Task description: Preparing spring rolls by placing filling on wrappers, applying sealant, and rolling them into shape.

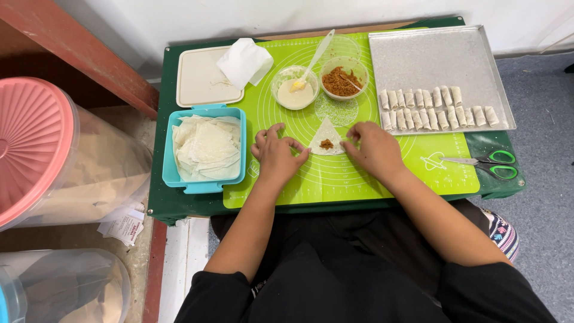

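1. Left hand [276,154]: palm down on the green silicone mat [359,173], fingers curled loosely, fingertips touching the left corner of the triangular wrapper [326,135]. Nothing enclosed; resting rather than clasping.
2. Right hand [375,149]: palm down on the mat, fingertips at the right edge of the wrapper. Whether pinching the edge or merely pressing it: cannot tell.
3. Triangular wrapper: flat on the mat between both hands, apex pointing away from the person, small mound of brown filling [326,144] near its lower middle.
4. Blue container [174,173]: left of the mat, beside the left hand, stacked with pale wrapper sheets [208,146].
5. Beige lid [200,84]: beyond the blue container, with a folded white cloth (or paper) [244,61] lying on its right corner.
6. Two clear tubs beyond the wrapper: one with pale paste [294,94] and a white spoon [314,58] in it, one with brown filling [341,81].
7. Metal tray [430,54]: right rear, finished rolls [436,107] in two rows along its near edge.
8. Green-handled scissors [487,164]: right of the mat on the dark green table [191,203], well apart from the right hand.
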